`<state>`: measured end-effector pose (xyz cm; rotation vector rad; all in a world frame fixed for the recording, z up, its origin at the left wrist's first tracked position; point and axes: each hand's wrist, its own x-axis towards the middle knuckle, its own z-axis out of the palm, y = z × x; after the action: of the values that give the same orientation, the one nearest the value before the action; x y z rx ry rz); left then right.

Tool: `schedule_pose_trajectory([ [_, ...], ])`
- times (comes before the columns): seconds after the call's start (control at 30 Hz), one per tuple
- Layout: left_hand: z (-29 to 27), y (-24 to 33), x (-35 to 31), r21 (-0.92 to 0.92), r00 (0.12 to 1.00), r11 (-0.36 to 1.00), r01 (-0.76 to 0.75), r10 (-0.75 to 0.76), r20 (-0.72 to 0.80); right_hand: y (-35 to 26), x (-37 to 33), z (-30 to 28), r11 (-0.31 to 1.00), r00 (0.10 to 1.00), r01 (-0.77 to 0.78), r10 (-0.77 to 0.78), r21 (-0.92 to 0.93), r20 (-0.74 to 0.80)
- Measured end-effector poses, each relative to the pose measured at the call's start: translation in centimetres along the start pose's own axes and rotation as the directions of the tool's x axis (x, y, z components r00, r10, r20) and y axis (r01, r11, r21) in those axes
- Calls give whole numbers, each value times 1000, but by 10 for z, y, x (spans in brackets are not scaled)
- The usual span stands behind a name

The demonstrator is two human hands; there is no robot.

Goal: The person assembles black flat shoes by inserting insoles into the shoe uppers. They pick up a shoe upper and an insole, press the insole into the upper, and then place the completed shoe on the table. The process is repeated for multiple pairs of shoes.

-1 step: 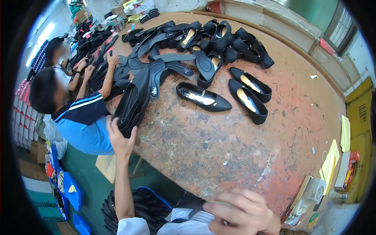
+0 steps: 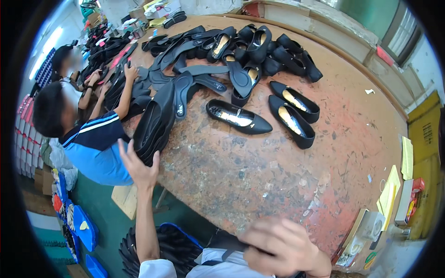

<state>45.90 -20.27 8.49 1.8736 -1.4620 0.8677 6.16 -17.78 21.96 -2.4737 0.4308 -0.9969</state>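
Nothing has visibly shifted between the two views. The left hand [image 2: 139,167] is spread open at the stack of black shoes [image 2: 155,123] just as before. The blurred right hand [image 2: 282,245] remains at the same near edge of the worn table [image 2: 259,176].

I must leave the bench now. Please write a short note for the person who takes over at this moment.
Left hand: open, raised at the table edge, beside the stack of black insoles; it grips nothing.
Right hand: blurred near the body, low in the picture; whether it holds anything cannot be told.
Three black pumps lie apart on the worn table; a heap of pumps lies behind.
Done or left: cannot tell.
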Motion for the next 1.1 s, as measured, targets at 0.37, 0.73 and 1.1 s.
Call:
schedule_pose_trajectory([
  [0.37, 176, 196, 92, -714, 929, 639, 287, -4, 370, 150, -104, 115, 719, 800, -587, 586, -372, -128],
  [0.73, 110, 285, 74, -799, 794, 10, 602, 103, 599, 155, -68, 43, 623, 381, -625, 769, 470, -513],
  [1.1, 92, 275, 0, -534, 927, 844, -45, 234, 292, 57, -226, 12, 210, -18, -887, 874, 411, -486],
])
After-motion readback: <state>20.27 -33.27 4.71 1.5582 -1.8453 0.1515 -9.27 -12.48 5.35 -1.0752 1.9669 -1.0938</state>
